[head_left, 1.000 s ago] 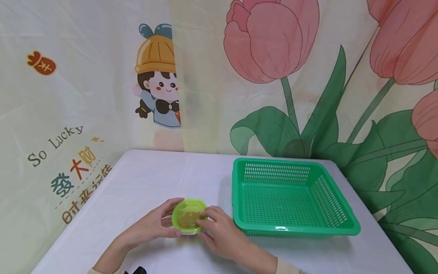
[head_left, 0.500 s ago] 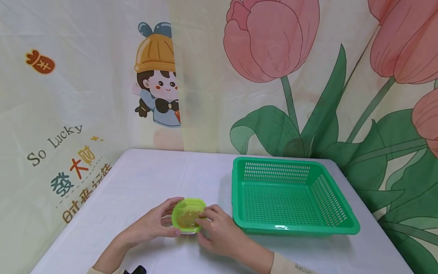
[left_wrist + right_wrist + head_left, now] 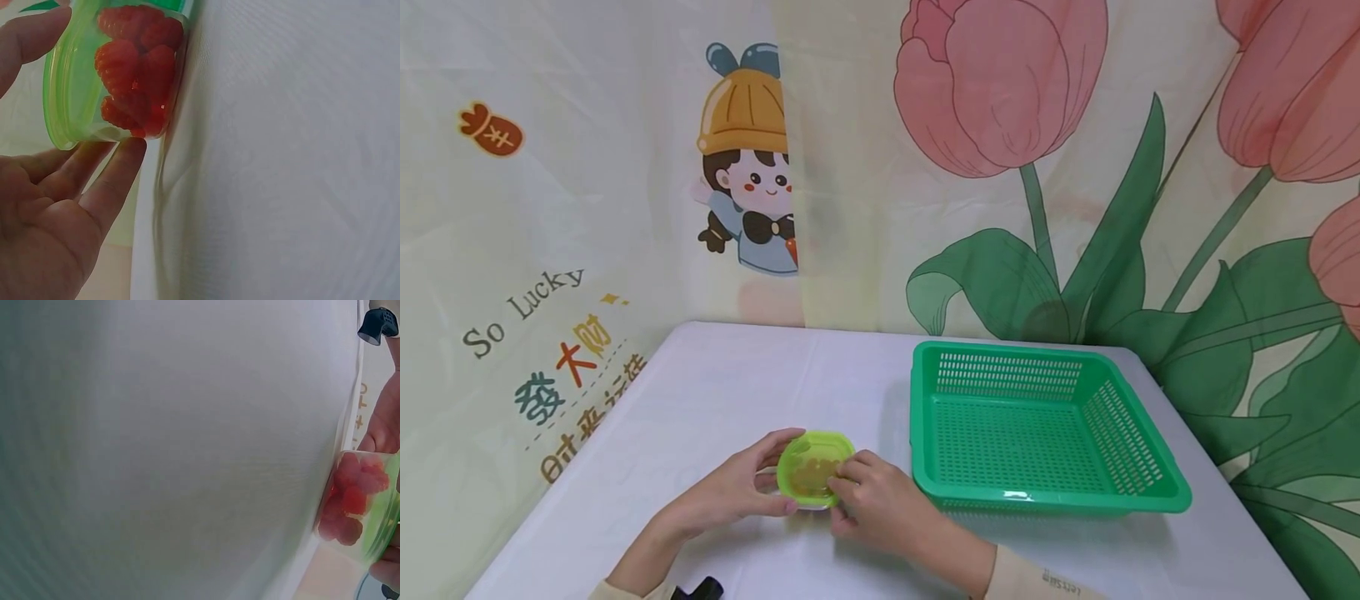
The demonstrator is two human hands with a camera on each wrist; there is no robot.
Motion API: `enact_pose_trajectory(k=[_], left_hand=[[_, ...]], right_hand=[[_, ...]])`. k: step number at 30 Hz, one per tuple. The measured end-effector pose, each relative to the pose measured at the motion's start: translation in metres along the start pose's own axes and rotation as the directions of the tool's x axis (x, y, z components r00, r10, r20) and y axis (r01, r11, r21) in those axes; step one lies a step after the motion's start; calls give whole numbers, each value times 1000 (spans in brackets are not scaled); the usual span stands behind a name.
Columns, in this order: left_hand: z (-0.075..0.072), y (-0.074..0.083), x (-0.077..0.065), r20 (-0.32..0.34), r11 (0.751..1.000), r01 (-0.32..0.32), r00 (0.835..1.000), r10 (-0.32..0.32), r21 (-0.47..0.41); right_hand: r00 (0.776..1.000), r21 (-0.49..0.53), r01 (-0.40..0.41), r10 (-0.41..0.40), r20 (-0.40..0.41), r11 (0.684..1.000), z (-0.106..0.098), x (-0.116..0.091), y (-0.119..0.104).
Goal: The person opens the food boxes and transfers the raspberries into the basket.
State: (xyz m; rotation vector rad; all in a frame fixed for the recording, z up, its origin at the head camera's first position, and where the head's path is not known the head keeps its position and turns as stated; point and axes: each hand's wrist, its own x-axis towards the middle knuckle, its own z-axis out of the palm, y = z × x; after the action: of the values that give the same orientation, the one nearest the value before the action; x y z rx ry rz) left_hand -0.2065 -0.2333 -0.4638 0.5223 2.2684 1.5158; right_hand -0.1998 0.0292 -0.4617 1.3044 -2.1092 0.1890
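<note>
A small clear food container with a green-rimmed lid (image 3: 811, 442) stands on the white-covered table, its base (image 3: 159, 94) at the cloth. Through its wall, several raspberries (image 3: 128, 65) show red. My left hand (image 3: 737, 487) grips the container from the left, thumb at the near side and fingers round the far side. On the opposite side, my right hand (image 3: 887, 504) pinches the lid's right edge with curled fingers. Its fingertips are partly hidden in the head view. The lid appears seated on the container.
An open green plastic basket (image 3: 1015, 500) with slotted walls stands right of the hands. White cloth covers the table (image 3: 775, 375). Behind it hangs a printed curtain (image 3: 850, 167) with tulips and a cartoon figure. A black device (image 3: 703, 589) sits by the left wrist.
My right hand's fingers have drawn in slightly at the lid's edge, and its forearm has shifted a little. The left hand and container look unchanged; the view has tilted slightly.
</note>
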Motion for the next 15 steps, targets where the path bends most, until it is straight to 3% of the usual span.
enact_pose_trajectory(k=[15], left_hand=[[0, -2, 0, -23, 999, 3, 1000, -2, 32]], right_hand=[[999, 31, 36, -35, -25, 999, 2, 2, 1]])
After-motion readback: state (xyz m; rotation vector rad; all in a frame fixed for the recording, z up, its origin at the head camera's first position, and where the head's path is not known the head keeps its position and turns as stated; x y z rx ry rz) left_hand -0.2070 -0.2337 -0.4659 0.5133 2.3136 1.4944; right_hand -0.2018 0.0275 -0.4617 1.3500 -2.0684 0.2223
